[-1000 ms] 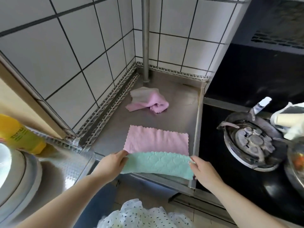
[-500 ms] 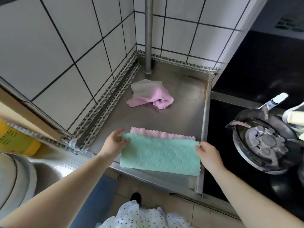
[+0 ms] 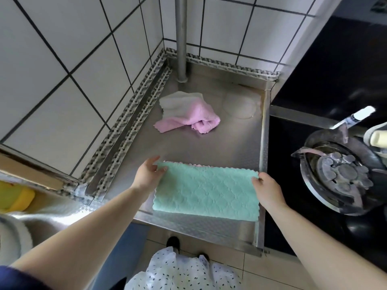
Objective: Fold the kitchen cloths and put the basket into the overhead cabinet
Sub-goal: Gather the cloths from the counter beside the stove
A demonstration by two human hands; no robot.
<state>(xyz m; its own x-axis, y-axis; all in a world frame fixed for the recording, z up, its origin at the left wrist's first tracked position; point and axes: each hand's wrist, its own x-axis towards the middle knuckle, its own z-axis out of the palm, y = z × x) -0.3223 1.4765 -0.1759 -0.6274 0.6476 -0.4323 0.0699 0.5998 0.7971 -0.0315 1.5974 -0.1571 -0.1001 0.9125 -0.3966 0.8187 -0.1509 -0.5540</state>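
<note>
Pinching the far corners of a green cloth [image 3: 206,192], one at each end, both hands are seen low over the steel counter [image 3: 209,147]: the left hand [image 3: 147,174] grasps the far-left corner between thumb and fingers, and the right hand [image 3: 267,190] grasps the far-right corner, with its fingers curled round the edge. The cloth is folded over, green side up, with a thin scalloped line of pink just showing along its far edge, so one fold is judged to be made already. Its long axis runs left to right between the two hands, and its near edge lies close to the front lip of the counter. A next fold is judged to turn on that axis: one end would be carried across to the other, and both hands are placed equally near for it, each at its own end. Farther back, towards the tiled corner and the upright metal pipe [image 3: 181,38], a crumpled pink and white cloth [image 3: 188,114] lies well apart from the hands, not yet folded; the left hand is judged slightly nearer to it. No basket is seen in this view. To the right a gas burner [image 3: 340,174] is set in a black hob, and at the left edge a yellow bottle [image 3: 14,195] is partly visible.
</note>
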